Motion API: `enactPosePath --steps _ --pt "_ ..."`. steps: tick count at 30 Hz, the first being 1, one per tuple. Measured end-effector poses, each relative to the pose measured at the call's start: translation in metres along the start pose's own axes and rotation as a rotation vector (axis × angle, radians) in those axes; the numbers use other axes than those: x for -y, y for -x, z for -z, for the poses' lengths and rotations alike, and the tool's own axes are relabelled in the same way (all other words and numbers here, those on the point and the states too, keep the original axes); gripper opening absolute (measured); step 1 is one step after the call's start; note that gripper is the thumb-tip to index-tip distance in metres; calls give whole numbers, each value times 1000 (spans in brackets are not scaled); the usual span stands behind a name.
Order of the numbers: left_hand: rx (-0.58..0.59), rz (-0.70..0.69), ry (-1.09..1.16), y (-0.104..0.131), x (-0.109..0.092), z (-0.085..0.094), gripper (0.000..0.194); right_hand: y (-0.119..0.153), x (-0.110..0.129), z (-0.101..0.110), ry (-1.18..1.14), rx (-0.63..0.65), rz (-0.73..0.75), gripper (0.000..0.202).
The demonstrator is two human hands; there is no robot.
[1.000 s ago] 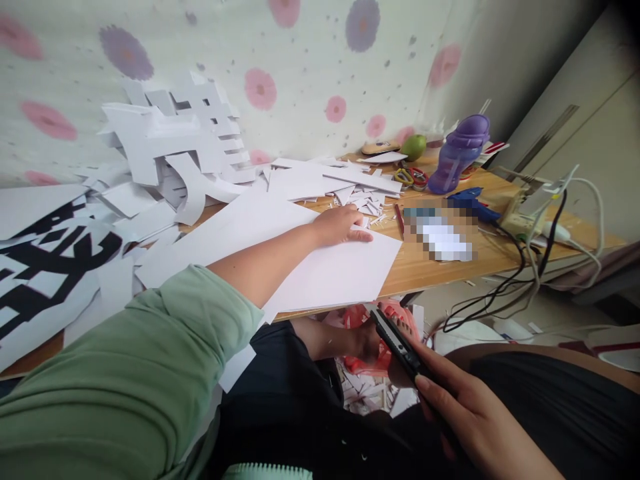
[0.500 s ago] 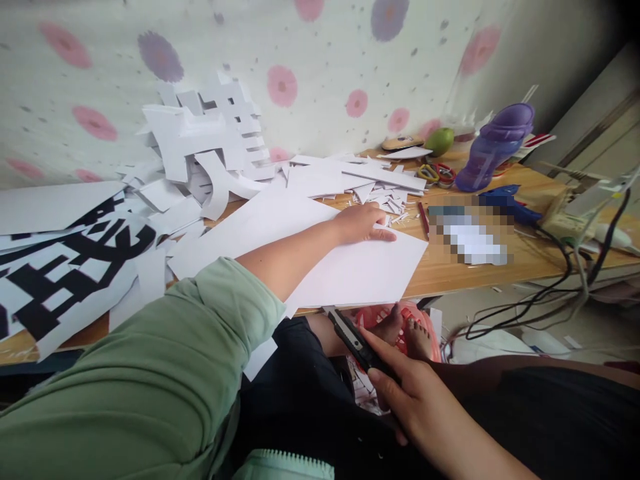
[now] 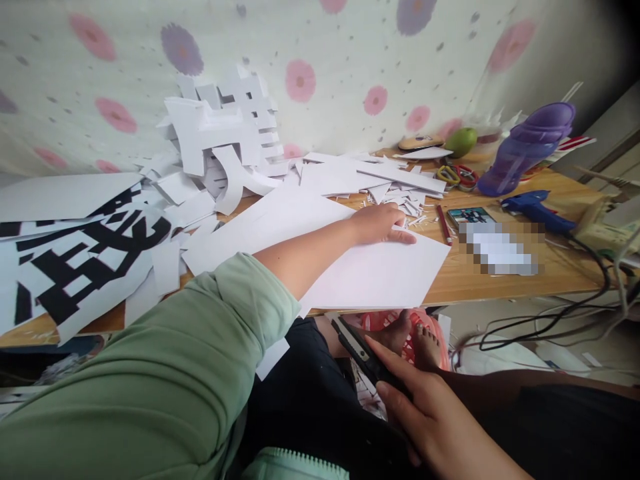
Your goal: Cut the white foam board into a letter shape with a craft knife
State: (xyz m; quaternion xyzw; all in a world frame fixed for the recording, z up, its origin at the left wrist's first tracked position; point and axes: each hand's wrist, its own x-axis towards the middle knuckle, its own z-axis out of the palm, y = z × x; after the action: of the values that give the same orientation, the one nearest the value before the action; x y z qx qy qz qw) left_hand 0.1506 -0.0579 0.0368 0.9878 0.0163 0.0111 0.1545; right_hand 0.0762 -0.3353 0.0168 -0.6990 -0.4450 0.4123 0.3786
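My left hand [image 3: 383, 225] lies flat on a large white sheet [image 3: 395, 277], its thumb stretched out to the right. The sheet rests at the front edge of the wooden table and reaches under my left forearm. In front of the table edge, over the lap, my right hand [image 3: 417, 400] is closed round a black utility knife [image 3: 361, 350]. The knife points up and left, with its tip just below the sheet's front edge and apart from it.
Behind the sheet lie paper scraps [image 3: 400, 193]. Cut white letters [image 3: 215, 127] lean on the wall; black-patterned sheets [image 3: 95, 267] lie left. To the right are a red pencil [image 3: 443, 225], scissors [image 3: 457, 176], a phone [image 3: 470, 217], a purple bottle [image 3: 525, 150] and a blue glue gun [image 3: 540, 210].
The view has shifted, so the table's things appear farther right. My left hand stays on the sheet, and my right hand still holds the knife near the table edge.
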Motion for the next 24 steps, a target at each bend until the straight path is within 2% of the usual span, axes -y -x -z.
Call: enactPosePath --steps 4,12,18,24 --pt "-5 -13 18 -2 3 2 49 7 -7 8 -80 -10 -69 59" --pt "-25 -30 36 -3 6 1 48 3 -22 6 -197 75 -198 68" --pt "-18 -25 37 -2 4 2 51 -6 -22 -8 -275 107 -223 51" --pt "-21 -14 22 -2 3 3 51 -14 -27 -20 -245 127 -190 42"
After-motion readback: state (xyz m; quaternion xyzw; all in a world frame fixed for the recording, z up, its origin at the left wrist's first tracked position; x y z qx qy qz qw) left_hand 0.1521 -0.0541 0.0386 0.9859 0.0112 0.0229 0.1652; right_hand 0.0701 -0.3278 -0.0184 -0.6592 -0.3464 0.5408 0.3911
